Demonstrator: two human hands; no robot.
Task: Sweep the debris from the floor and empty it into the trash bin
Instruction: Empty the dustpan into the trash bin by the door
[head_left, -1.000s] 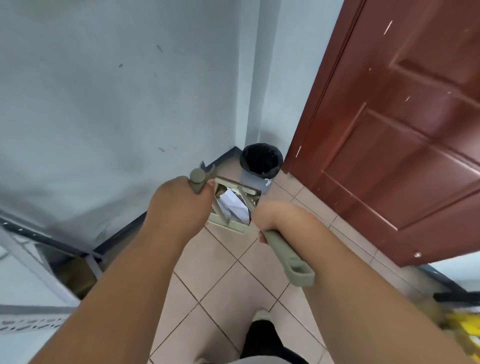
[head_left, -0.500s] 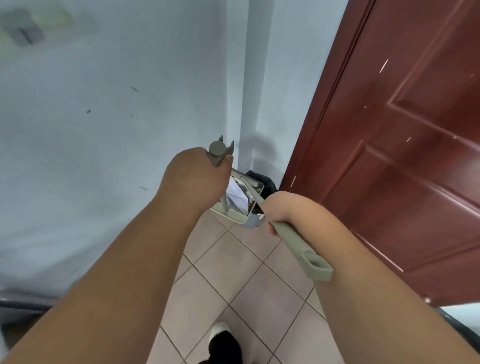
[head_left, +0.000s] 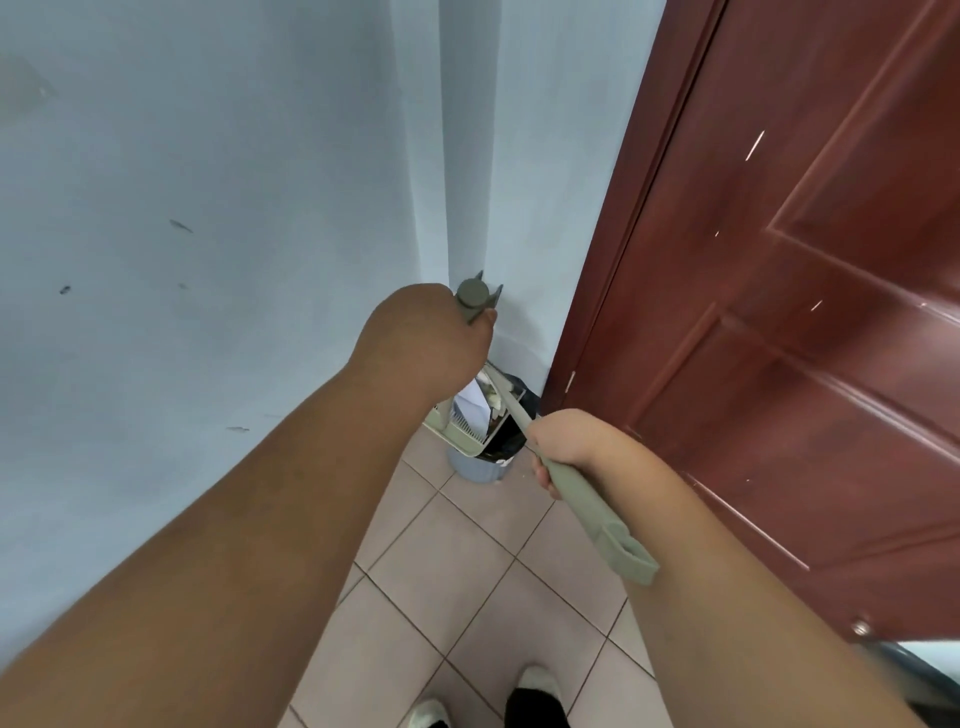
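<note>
Beige tiled floor, blue walls, red door; hands grip dustpan handle and broom handle over bin.

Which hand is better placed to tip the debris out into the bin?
Left. The left hand grips the grey-green dustpan handle, holding the pan with white paper over the black-lined bin.

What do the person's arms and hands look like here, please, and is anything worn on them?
Both forearms are bare right down to the wrists, with no sleeve in view on either. The left hand and the right hand wear no gloves, and no watch, bracelet or ring shows on them. No markings show on the arms. The upper arms lie outside the picture.
</note>
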